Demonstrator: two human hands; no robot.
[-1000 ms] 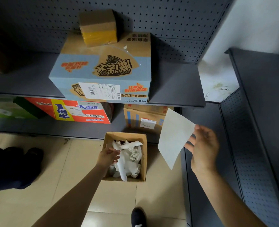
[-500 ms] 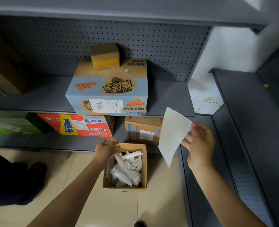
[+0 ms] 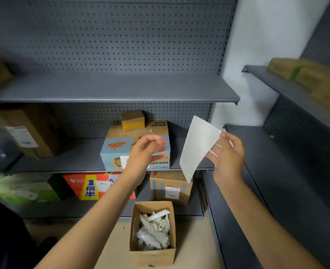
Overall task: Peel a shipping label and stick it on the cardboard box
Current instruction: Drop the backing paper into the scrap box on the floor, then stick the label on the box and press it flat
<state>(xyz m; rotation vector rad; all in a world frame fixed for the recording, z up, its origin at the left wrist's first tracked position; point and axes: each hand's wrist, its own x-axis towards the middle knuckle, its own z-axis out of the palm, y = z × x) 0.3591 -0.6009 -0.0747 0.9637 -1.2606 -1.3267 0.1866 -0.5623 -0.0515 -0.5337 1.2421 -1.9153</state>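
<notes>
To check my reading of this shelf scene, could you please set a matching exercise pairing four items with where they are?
Column one:
1. white label sheet
2. small yellow-taped parcel
3. open box of crumpled paper scraps
4. red and yellow carton

Column two:
A. on the floor, in front of the shelving
B. on the lowest shelf, under the blue carton's shelf
C. held in the right hand
D. on top of the blue carton

Pairs: 1-C, 2-D, 3-A, 4-B

Both forearms were bare to the frame's edge, without sleeves; the left hand (image 3: pixel 143 152) and right hand (image 3: pixel 229 156) wore no gloves.
</notes>
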